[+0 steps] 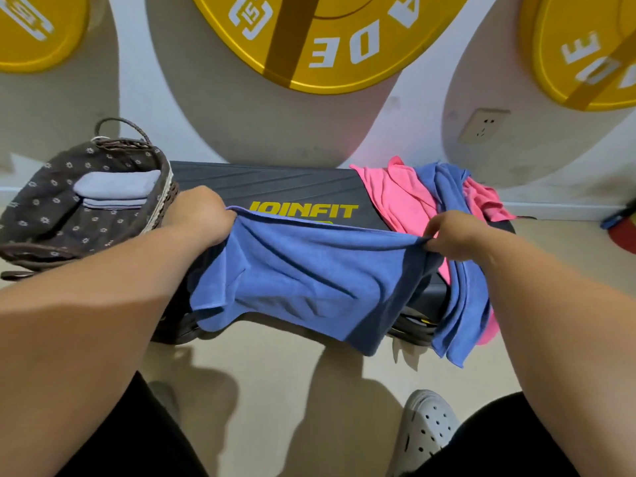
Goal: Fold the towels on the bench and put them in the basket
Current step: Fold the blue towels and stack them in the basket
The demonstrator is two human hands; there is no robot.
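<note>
Blue towel (296, 287), pinched at its top corners by left hand (203, 218) and right hand (454, 239), hides the bench (275, 187) front.

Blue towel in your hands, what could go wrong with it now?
The blue towel hangs over the front edge of the bench; if the left hand or right hand slips, it could slide to the floor. The loose pile beside it droops too; a tug might drag it off.
</note>
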